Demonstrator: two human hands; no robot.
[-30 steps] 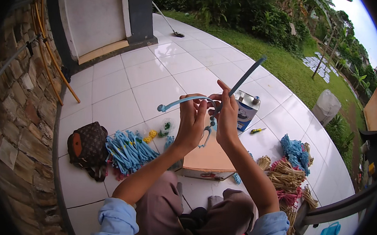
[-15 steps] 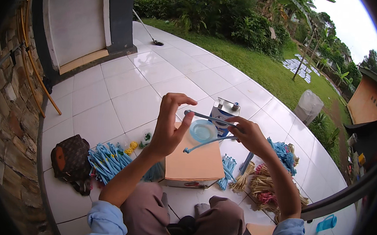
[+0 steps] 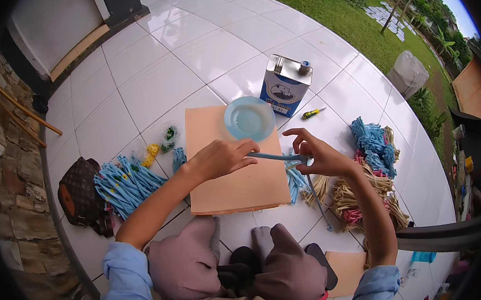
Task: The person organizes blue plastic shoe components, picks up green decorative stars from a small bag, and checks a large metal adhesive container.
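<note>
Dull blue and smooth, a slim flexible strip (image 3: 276,157) spans the gap between the two hands, held in the air over the right part of a peach-coloured board (image 3: 243,189). This stretch runs nearly level and looks straight and taut, with an even width and a matt, rubbery surface. At the right hand (image 3: 326,157) another narrow blue length hangs down and slants away to the right, thinner to the eye, ending in a small rounded knob; the fingers hide whether both lengths are one piece.

The left hand (image 3: 220,158) has its thumb and fingers pressed together on the strip's left end, back of the hand upward. The right hand pinches it at the other end, its index finger lifted clear and curved toward the left.

A translucent light-blue dish (image 3: 248,117) sits on the far part of the board, and a blue-and-silver rectangular metal can (image 3: 285,89) stands just behind it on the white tiled floor (image 3: 166,100), near a screwdriver (image 3: 313,113). A pile of light-blue strips (image 3: 129,181) lies left of the board beside a brown patterned bag (image 3: 84,192); tan and pink bundles (image 3: 363,195) lie to the right.
</note>
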